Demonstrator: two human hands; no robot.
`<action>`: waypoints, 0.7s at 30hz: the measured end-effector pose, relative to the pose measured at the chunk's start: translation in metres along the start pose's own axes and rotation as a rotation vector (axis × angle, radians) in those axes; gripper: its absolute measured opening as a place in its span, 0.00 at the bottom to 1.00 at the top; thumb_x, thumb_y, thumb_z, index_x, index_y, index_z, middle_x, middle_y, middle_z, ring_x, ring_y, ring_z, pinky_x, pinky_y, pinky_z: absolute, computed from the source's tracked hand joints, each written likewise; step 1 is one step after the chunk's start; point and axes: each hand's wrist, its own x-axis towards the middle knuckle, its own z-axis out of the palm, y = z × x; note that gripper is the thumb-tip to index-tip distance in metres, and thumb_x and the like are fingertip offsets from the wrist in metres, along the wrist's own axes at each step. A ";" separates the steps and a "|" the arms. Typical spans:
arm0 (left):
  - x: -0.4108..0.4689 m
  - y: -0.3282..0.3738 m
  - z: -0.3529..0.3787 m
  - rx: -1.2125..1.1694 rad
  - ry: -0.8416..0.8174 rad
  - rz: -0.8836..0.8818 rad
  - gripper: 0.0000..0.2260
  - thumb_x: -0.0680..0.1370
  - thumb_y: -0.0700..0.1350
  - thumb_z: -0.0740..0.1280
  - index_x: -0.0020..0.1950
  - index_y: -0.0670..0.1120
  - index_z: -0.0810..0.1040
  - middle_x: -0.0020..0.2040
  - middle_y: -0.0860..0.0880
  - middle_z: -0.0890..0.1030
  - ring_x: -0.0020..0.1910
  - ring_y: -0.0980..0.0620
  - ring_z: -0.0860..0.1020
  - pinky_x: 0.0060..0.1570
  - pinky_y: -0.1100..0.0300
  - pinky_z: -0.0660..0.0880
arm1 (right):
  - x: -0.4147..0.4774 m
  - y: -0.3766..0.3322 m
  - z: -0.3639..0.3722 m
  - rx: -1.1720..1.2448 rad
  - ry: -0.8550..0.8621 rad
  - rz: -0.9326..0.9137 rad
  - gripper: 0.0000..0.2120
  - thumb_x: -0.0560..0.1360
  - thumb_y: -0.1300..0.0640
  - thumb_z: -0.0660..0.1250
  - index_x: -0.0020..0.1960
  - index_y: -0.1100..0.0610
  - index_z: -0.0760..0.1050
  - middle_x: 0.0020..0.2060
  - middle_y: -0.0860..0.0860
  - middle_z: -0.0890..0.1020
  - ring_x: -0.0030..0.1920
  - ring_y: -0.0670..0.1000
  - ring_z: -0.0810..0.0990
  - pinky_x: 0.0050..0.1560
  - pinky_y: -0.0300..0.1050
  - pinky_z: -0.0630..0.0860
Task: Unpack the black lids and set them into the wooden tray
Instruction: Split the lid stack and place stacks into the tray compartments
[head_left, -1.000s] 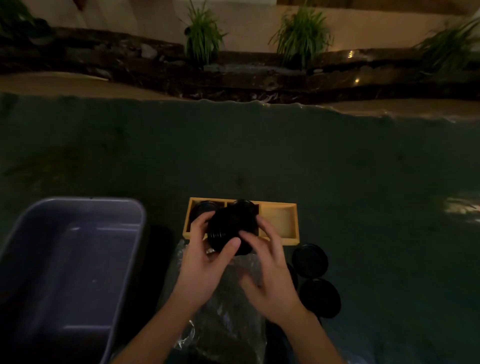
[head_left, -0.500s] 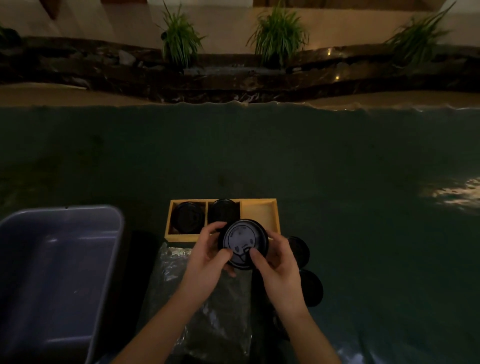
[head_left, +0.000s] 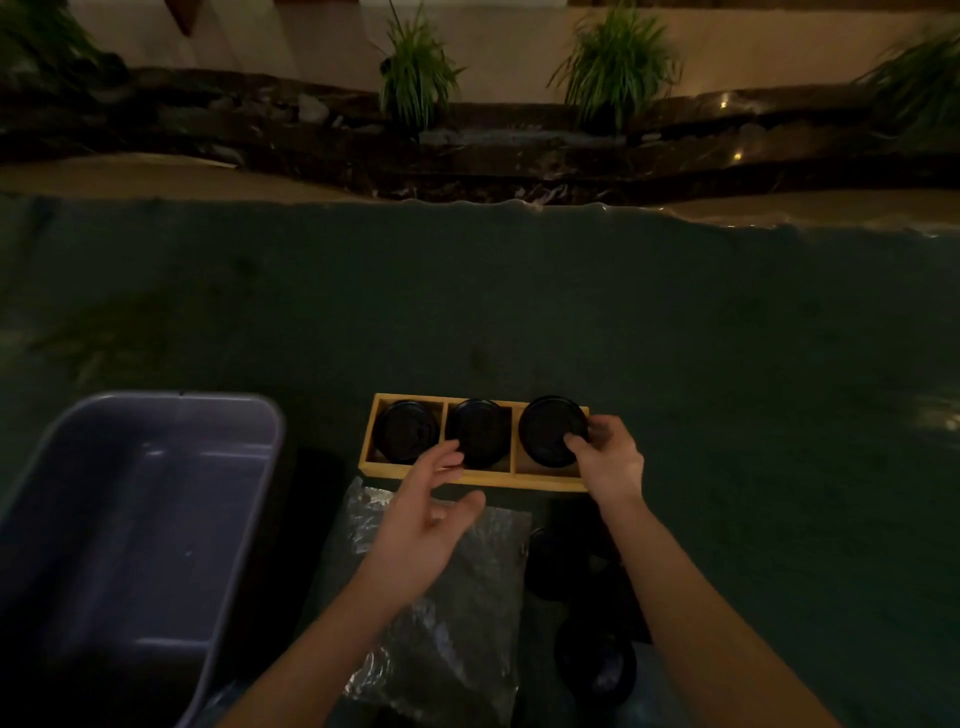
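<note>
Crinkled plastic bag (head_left: 441, 582) lies under the open, empty left hand (head_left: 421, 525); right hand (head_left: 605, 457) seemingly pinches a tray lid (head_left: 551, 430).

Lid stack (head_left: 551, 431) now in right compartment.

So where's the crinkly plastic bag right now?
In the head view, the plastic bag lies low and centre on the dark table, just in front of the wooden tray, beneath the left hand and right of the grey tub.
</note>
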 end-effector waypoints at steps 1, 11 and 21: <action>-0.001 -0.002 -0.003 0.090 0.005 0.029 0.24 0.80 0.47 0.71 0.74 0.57 0.67 0.69 0.58 0.73 0.60 0.68 0.77 0.53 0.68 0.78 | 0.007 0.000 0.004 -0.059 -0.008 -0.007 0.18 0.77 0.53 0.73 0.65 0.54 0.77 0.56 0.54 0.85 0.60 0.58 0.83 0.57 0.48 0.76; -0.005 -0.008 -0.014 0.408 0.022 0.193 0.16 0.80 0.51 0.69 0.68 0.56 0.76 0.59 0.66 0.76 0.61 0.68 0.75 0.55 0.72 0.75 | 0.019 0.012 0.020 -0.590 0.064 -0.193 0.16 0.78 0.50 0.70 0.63 0.57 0.80 0.64 0.60 0.75 0.66 0.63 0.72 0.66 0.58 0.69; -0.007 -0.025 0.008 0.490 -0.080 0.176 0.08 0.80 0.43 0.71 0.58 0.49 0.82 0.49 0.55 0.84 0.48 0.65 0.79 0.48 0.76 0.73 | -0.029 0.043 -0.005 -0.206 0.064 -0.230 0.13 0.80 0.54 0.70 0.61 0.59 0.77 0.58 0.56 0.78 0.57 0.58 0.79 0.60 0.57 0.77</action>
